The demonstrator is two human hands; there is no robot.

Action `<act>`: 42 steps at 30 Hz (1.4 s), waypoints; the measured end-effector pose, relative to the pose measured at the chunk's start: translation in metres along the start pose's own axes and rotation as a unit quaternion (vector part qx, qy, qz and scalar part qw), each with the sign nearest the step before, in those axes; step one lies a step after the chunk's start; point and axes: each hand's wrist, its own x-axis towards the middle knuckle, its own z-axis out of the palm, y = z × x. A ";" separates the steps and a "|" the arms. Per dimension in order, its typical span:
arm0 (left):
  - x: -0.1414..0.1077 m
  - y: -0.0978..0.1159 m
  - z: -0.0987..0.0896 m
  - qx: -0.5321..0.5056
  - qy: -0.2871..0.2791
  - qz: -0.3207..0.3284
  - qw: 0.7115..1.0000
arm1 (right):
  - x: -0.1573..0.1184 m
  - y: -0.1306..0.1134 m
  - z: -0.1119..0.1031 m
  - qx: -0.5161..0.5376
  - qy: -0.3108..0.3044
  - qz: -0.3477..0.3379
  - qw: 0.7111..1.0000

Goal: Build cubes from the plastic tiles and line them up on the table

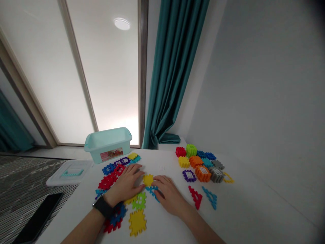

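Observation:
My left hand (127, 183), with a black watch at the wrist, spreads its fingers low over the colored toothed building pieces. Its fingertips reach toward a small yellow square piece (148, 180) lying between my hands. From the other side, my right hand (169, 196) has its fingertips at that piece's right edge. Its thumb is apart, over a blue triangular piece (151, 190) that it partly covers. Below my left hand lie a green square piece (139, 201) and a larger yellow square piece (137, 222). Whether either hand presses on a piece is hard to tell.
An aqua plastic tub (109, 140) stands at the table's back left, beside its clear lid (69, 173). Stacked pieces (202, 173) sit at the right, near red (195, 197) and blue (211, 197) triangles. Red pieces (108, 182) lie left of my left hand. A black phone-like slab (38, 217) is lower left.

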 end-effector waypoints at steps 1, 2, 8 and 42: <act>-0.001 0.000 0.001 0.000 -0.005 -0.004 1.000 | -0.003 0.001 0.000 0.009 0.000 -0.001 1.000; -0.001 0.000 0.001 -0.001 -0.010 -0.008 1.000 | -0.005 0.001 0.001 0.019 -0.001 -0.003 1.000; -0.002 0.001 0.005 -0.016 -0.009 -0.029 0.999 | -0.011 0.001 -0.001 0.046 -0.013 -0.010 0.999; 0.000 0.023 -0.013 0.062 0.163 0.112 0.978 | -0.009 -0.005 -0.018 0.014 0.101 -0.072 0.992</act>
